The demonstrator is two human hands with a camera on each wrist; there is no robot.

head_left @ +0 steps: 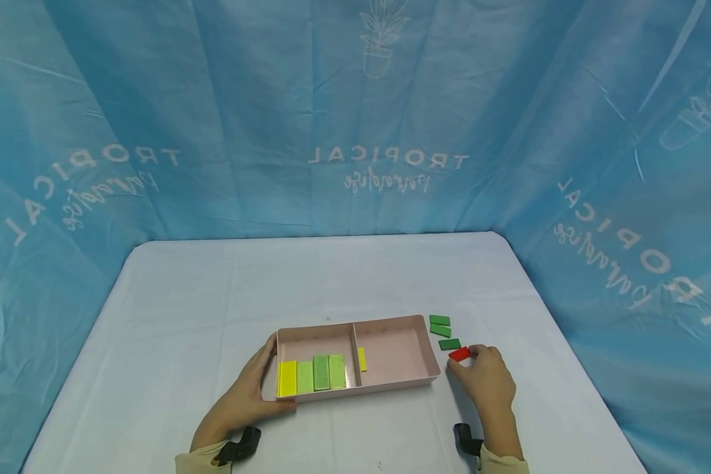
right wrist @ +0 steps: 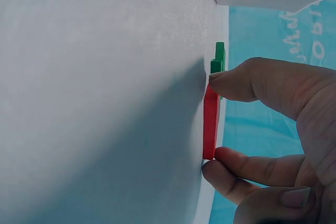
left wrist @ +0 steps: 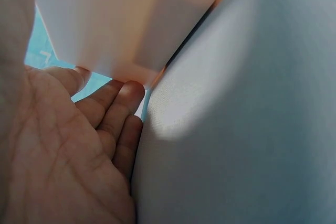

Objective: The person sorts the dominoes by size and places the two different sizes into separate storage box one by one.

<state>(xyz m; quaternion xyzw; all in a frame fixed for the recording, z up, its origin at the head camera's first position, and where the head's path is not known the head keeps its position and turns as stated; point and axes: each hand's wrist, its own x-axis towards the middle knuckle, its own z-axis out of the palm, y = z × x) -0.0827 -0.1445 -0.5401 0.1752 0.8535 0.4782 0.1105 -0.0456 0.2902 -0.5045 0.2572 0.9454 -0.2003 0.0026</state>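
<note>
A shallow pink two-compartment box [head_left: 391,380] lies on the table. My left hand [head_left: 245,394] holds its left end, thumb along the front wall and fingers at the far left corner. In the left wrist view, the fingertips touch the box wall [left wrist: 131,19]. Beyond the box's right end, my right hand [head_left: 489,378] pinches a red block [head_left: 459,354] between thumb and fingers. The right wrist view shows this red block [right wrist: 210,121] on edge, held by its two ends. Close by lie three dark green blocks [head_left: 449,344], one almost touching the red one.
In the left compartment, yellow [head_left: 288,378] and light green blocks [head_left: 337,372] stand in a row along the front wall. A narrow yellow block [head_left: 362,359] is beside the divider [head_left: 356,355] in the right compartment. White cloth [head_left: 213,283] covers the table; blue curtains [head_left: 261,118] surround it.
</note>
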